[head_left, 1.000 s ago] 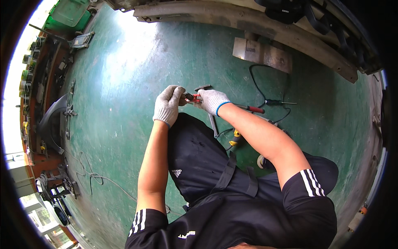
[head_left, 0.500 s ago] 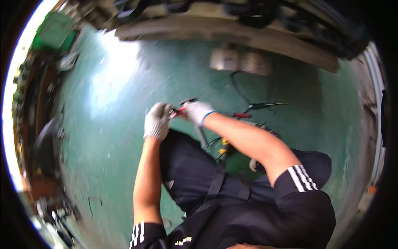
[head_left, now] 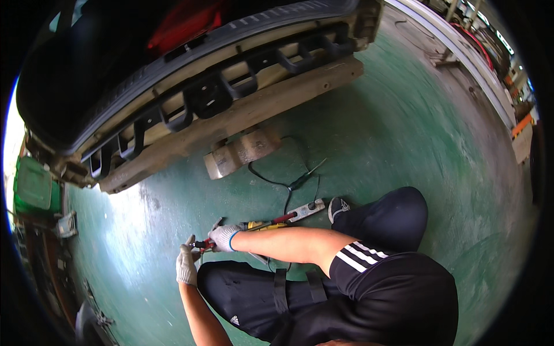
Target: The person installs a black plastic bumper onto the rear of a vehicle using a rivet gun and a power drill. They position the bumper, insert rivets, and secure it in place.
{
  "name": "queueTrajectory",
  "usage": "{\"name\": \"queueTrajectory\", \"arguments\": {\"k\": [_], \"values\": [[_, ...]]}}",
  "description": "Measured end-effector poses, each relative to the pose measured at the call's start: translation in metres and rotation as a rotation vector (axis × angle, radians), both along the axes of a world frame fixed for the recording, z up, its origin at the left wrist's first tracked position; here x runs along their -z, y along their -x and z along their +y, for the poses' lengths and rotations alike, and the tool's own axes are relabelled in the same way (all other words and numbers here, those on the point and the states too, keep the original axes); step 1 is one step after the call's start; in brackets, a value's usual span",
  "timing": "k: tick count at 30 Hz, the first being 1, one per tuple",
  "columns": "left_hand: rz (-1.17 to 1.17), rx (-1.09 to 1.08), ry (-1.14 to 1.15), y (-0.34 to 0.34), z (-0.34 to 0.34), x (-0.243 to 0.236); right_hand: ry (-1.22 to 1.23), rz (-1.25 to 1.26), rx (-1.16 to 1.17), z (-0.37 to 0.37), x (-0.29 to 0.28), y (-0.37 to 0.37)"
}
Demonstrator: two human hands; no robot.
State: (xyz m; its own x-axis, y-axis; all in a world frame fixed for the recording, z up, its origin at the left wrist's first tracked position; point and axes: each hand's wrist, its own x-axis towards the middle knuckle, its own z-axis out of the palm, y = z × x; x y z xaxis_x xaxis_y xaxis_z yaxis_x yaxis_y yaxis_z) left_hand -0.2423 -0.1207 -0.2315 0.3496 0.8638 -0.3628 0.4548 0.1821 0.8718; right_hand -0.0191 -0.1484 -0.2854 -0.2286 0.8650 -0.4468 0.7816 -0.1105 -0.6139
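White knitted work gloves cover both hands, which meet over the floor just beyond my bent knee. My right hand (head_left: 222, 237) is closed around a small red-and-black hand tool (head_left: 202, 244); its exact kind is too small to tell. A grey metal piece sticks up beyond the right glove, and I cannot tell whether it belongs to the tool. My left hand (head_left: 186, 266) is raised at the tool's other end, fingers pinched on its black part.
Past my right wrist lie a yellow-and-black tool (head_left: 265, 226), a red handle (head_left: 284, 218), a white power strip (head_left: 307, 210) and a thin-tipped corded tool (head_left: 300, 181). Ahead stands a car's rear with an exposed beam (head_left: 288, 98) and a muffler (head_left: 245, 153). A green bin (head_left: 34, 184) stands left.
The view has swung, bringing the car's rear and power strip more fully into sight. Both hands stay together at the red-and-black tool.
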Motion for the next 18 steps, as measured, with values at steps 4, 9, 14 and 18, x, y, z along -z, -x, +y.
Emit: {"name": "queueTrajectory", "arguments": {"k": [4, 9, 14, 18], "values": [[0.065, 0.11, 0.033, -0.023, 0.0, -0.018, -0.048, -0.039, 0.066, -0.015, -0.004, -0.004], [-0.077, 0.046, 0.177, -0.034, -0.006, -0.029, -0.074, 0.008, 0.097, -0.031, -0.019, -0.021], [-0.202, 0.013, 0.23, -0.036, -0.005, -0.024, -0.177, 0.141, 0.138, -0.045, -0.054, -0.051], [-0.304, 0.091, 0.166, -0.041, -0.002, -0.026, -0.242, 0.188, 0.167, -0.039, -0.084, -0.084]]}}
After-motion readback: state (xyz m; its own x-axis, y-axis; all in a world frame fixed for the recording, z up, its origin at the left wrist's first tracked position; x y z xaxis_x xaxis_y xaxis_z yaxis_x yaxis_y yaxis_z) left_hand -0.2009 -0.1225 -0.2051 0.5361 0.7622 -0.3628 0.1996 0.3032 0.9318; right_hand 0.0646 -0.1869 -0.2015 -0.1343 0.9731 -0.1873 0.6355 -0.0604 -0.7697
